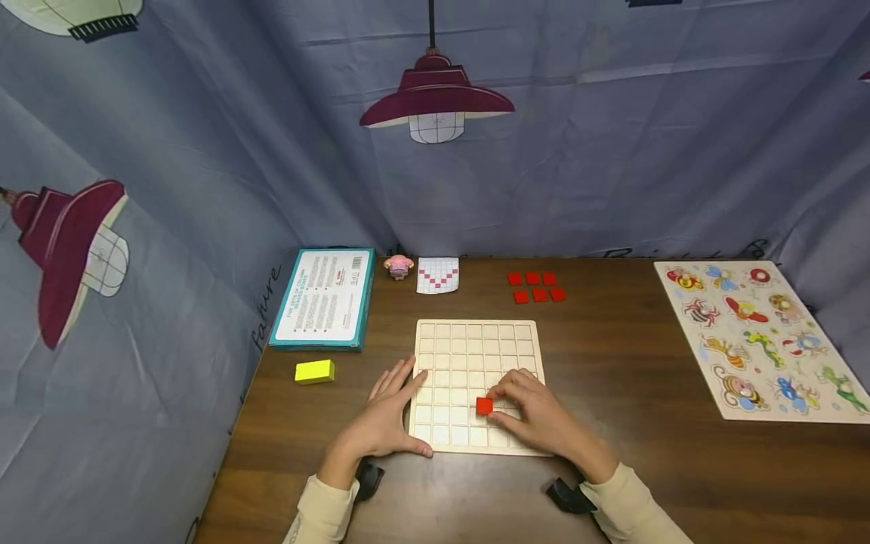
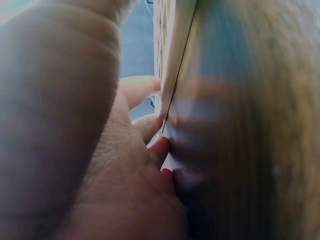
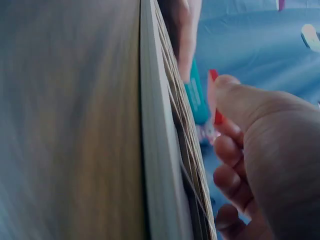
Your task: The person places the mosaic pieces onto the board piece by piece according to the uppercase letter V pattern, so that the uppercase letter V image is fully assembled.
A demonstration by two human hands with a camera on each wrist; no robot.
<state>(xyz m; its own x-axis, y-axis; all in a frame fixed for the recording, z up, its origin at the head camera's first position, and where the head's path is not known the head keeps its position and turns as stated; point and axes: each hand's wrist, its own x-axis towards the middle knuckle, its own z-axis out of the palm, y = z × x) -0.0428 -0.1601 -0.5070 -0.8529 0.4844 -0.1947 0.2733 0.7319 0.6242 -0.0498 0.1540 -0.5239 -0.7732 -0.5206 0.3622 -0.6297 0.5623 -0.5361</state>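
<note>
A pale wooden grid board (image 1: 443,350) lies flat on the table in the head view. My right hand (image 1: 541,417) pinches a small red square tile (image 1: 484,406) between thumb and fingers, over the lower middle of the grid. In the right wrist view the red tile (image 3: 216,97) stands on edge in the pinch, a little away from the board's surface. Along the board's left side, my left hand (image 1: 379,425) rests with fingers spread and thumb by the lower corner. In the left wrist view its fingertips touch the board's edge (image 2: 177,60).
Several red tiles (image 1: 539,295) lie in two rows behind the board. Left of them are a patterned grid card (image 1: 438,276), a pink figurine (image 1: 399,266) and a teal-edged box (image 1: 322,298). A yellow block (image 1: 315,372) sits nearer. An insect puzzle board (image 1: 761,340) lies at right.
</note>
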